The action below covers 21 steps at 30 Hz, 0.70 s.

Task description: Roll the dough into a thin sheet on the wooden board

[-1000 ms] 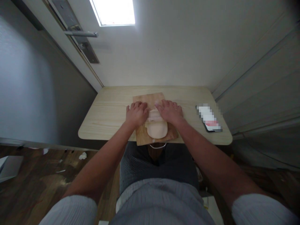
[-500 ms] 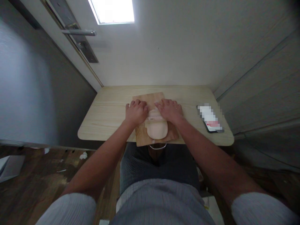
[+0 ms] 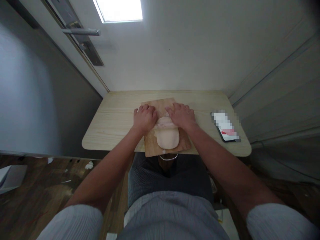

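A flat, pale slab of what looks like dough (image 3: 168, 138) lies on a wooden cutting board (image 3: 152, 145). Its far end rises into a thicker rolled or folded band between my hands. My left hand (image 3: 145, 118) presses at the band's left end, fingers curled forward over the board. At the right end, my right hand (image 3: 182, 115) bears down with its thumb angled inward and its fingers bent. Both palms face down, so what lies under them is hidden.
The board rests on a small light-wood table (image 3: 112, 120), slightly over its near edge. A phone (image 3: 226, 128) with a blurred screen lies at the right. Behind the table stands a white door with a lever handle (image 3: 82, 32). Paper scraps (image 3: 89, 165) litter the floor.
Both hands stay on the dough with almost no shift. The whole view has tilted very slightly; the board and dough look the same.
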### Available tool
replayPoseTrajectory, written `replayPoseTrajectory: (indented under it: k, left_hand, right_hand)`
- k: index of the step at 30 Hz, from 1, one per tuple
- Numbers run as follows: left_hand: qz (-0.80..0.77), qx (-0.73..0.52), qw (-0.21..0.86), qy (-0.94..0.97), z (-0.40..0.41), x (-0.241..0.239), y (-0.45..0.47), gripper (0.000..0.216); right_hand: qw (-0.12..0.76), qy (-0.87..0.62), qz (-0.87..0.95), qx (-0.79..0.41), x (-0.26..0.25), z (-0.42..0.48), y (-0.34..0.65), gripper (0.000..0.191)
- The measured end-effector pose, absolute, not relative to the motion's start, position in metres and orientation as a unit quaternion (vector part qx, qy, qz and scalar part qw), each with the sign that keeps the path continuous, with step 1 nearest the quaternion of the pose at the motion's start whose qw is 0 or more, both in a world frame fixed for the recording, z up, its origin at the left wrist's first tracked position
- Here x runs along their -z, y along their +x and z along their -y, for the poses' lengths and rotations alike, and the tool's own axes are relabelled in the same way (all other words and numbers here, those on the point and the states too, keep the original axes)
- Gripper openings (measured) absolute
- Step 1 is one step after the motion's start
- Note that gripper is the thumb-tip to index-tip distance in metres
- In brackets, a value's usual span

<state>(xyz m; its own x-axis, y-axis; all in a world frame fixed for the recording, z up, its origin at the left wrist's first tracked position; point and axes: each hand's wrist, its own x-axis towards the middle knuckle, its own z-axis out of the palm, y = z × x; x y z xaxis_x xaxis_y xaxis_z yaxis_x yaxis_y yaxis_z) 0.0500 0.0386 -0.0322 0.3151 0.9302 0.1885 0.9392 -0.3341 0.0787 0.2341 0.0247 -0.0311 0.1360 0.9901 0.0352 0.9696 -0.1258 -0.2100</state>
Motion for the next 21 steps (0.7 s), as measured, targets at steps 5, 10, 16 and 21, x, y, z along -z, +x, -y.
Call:
replayPoseTrajectory:
  k: [5,10,16,21]
  left_hand:
    - [0.57,0.108,0.005,-0.814,-0.044,0.033,0.049,0.041]
    - [0.581,0.106,-0.006,-0.807,-0.047,0.033,0.05,0.041]
    - [0.574,0.111,0.007,-0.812,-0.049,0.031,0.051,0.042]
    - [0.578,0.109,0.016,-0.809,-0.053,0.031,0.051,0.041]
  right_hand:
    - [0.098,-0.749,0.653,-0.055,0.032,-0.028,0.235,0.072]
    - [0.111,-0.75,0.65,-0.05,0.035,-0.032,0.235,0.072]
    - [0.114,-0.751,0.648,-0.053,0.037,-0.035,0.236,0.073]
    - [0.119,-0.75,0.649,-0.049,0.038,-0.038,0.237,0.072]
